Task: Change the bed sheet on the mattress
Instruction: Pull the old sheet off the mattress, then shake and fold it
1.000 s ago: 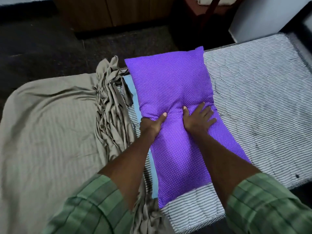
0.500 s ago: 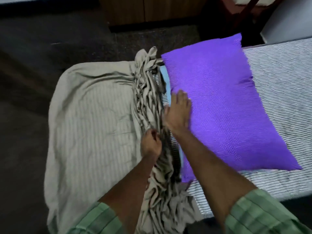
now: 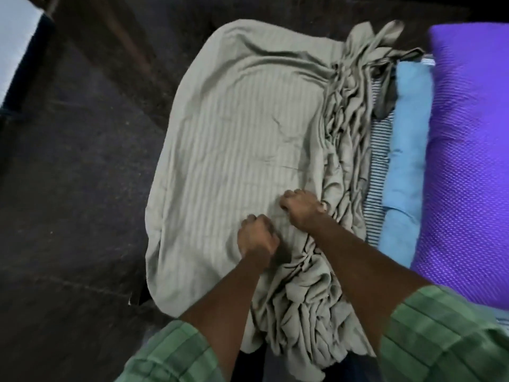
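A grey-beige bed sheet [image 3: 237, 128] covers the left end of the mattress and is bunched into thick folds along its right edge. My left hand [image 3: 257, 238] is a fist gripping the sheet near the front of the bed. My right hand [image 3: 303, 208] is a fist too, clutching the sheet at the edge of the bunched folds. To the right of the folds a strip of striped mattress [image 3: 378, 166] is bare. A folded light-blue cloth [image 3: 405, 150] lies beside it, and a purple dotted pillow [image 3: 468, 150] rests against that.
Dark floor [image 3: 77, 188] lies to the left of and behind the bed. A dark furniture edge [image 3: 24, 64] stands at the far left. My green checked sleeves fill the bottom of the view.
Both hands left the purple pillow and moved left onto the grey sheet, closing into fists on it. The view swung left, so the pillow now sits at the right edge.
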Motion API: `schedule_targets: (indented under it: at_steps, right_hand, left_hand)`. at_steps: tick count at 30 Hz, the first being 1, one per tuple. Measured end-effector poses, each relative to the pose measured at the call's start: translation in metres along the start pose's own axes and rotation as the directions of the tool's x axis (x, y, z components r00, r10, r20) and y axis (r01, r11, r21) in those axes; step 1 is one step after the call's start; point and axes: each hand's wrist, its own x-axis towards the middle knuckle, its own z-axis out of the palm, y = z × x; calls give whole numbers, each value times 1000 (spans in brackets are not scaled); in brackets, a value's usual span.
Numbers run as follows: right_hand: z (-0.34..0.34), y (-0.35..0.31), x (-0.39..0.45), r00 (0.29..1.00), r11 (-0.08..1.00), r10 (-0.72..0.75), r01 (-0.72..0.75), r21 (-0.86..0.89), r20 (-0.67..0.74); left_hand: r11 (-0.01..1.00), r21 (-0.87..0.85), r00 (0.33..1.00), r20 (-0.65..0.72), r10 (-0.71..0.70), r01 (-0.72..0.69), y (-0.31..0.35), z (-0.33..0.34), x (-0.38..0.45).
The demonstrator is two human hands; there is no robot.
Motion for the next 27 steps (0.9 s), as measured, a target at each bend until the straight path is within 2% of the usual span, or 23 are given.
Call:
schedule_targets:
  at_steps: [5,8,11,14,18,20,22,24,27]
  right_hand:
    - [16,21,3,986,965,-166,162,-205,2]
    - [20,34,5,964,918,-267,259,-300,15]
    - [18,46,4,937,895,-345,345,-283,50]
    - [14,57,3,907,863,-415,416,-287,67]
    - [8,64,5,883,821,-451,468,-327,133]
    - [7,63,4,876,798,-462,479,-365,141]
    - [14,67,2,850,779,-523,507,-370,65]
    - [19,74,1,809,746,-587,533,-399,-16]
    - [19,85,1,701,589,-713,624,-514,33]
  left_hand:
    - [994,112,991,-130,13,2,-6,49,-9]
    - [990,128,974,-226,-33,64,-1,69,-9]
    - [992,41,921,-377,-99,124,8,86,-18]
    - [984,-95,885,-431,-175,149,22,91,-21]
    - [968,-108,897,-364,-249,225,34,89,-7]
    - [970,-83,893,-379,-241,227,39,92,-7]
    - [979,-93,897,-393,-201,179,48,102,-14]
    - [954,-272,906,-362,-219,122,65,113,-24]
    - [818,-566,948,-192,-254,104,94,121,-32]
